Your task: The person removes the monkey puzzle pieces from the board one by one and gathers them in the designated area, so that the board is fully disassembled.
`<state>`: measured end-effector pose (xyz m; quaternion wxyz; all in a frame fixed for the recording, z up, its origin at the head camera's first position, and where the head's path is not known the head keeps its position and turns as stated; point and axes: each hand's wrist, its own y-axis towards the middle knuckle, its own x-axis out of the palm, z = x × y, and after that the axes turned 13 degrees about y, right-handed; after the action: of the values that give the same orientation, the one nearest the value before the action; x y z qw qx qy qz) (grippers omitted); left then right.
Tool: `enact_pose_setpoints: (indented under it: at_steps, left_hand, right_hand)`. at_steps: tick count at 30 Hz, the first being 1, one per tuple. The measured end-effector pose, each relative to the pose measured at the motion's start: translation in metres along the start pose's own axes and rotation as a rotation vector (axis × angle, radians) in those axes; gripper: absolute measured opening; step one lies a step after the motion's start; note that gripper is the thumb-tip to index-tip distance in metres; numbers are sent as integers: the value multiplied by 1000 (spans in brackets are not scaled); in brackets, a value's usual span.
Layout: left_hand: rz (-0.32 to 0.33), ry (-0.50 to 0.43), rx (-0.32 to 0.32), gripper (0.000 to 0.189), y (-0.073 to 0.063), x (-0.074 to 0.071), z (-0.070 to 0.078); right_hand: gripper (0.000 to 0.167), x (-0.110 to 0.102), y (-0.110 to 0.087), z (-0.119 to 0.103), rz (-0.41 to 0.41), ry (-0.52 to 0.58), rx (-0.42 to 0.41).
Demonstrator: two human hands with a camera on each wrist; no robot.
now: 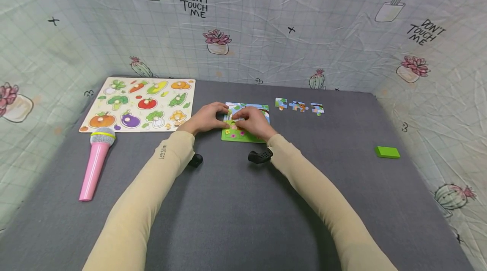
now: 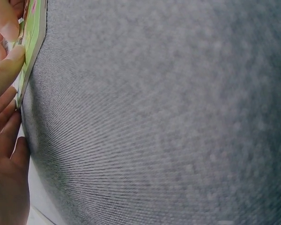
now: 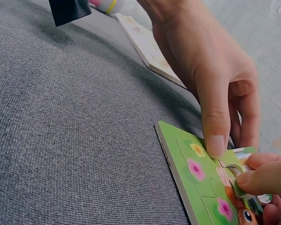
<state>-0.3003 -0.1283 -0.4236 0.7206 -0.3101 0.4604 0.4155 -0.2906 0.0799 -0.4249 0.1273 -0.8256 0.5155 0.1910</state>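
Observation:
A jigsaw puzzle board with a green, flowered lower part and a blue upper part lies in front of me on the grey cloth. At its left edge is my left hand, the thumb pressing on the green surface and the other fingers beside the edge. My right hand reaches over the board and pinches a small puzzle piece between thumb and fingers. The piece overlaps the picture area in the right wrist view, mostly hidden by the fingertips. Pink and yellow flowers show on the board's near part.
Three loose puzzle pieces lie in a row right of the board. A vegetable peg board is at the back left, with a pink toy microphone by its near corner. A green block lies far right. Printed curtains enclose the table.

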Motion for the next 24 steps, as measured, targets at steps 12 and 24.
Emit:
enact_pose_setpoints:
  at_steps: [12, 24]
  left_hand:
    - [-9, -4, 4, 57, 0, -1, 1]
    - [2, -5, 6, 55, 0, 1, -2]
  right_hand:
    - [24, -1, 2, 1, -19, -53, -23]
    - [32, -25, -8, 1, -81, 85, 118]
